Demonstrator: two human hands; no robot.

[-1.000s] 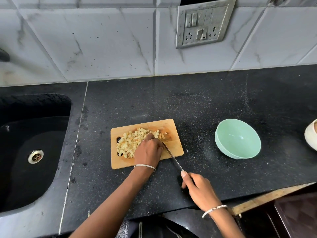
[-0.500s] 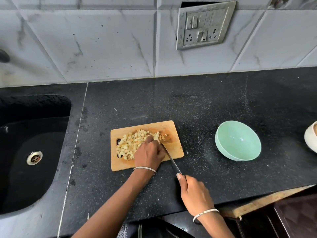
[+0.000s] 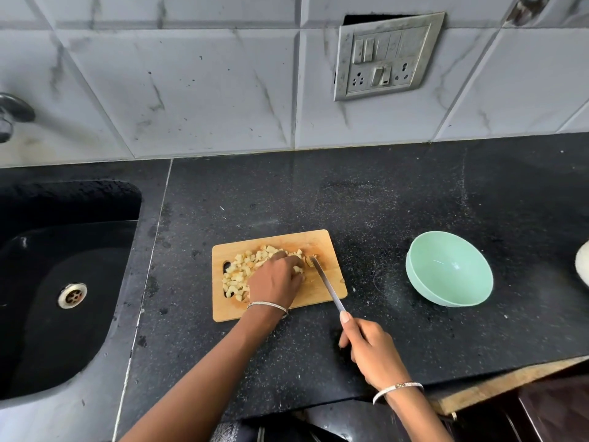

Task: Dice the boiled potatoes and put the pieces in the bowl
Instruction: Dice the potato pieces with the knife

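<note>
Left hand (image 3: 275, 279) is lying palm-down on the diced potato pieces (image 3: 237, 274) piled on the cutting board (image 3: 322, 242), fingers bent over them; can't tell if it's pinching any. Right hand (image 3: 369, 352) is gripping the knife (image 3: 328, 287) handle, blade tip just beside the pile. Green bowl (image 3: 449, 269) is sitting on the tabletop (image 3: 382, 202), right of the board.

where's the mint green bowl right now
In the head view, the empty mint-green round bowl sits on the black speckled counter, right of the wooden cutting board and beyond the right hand holding the knife.
</note>
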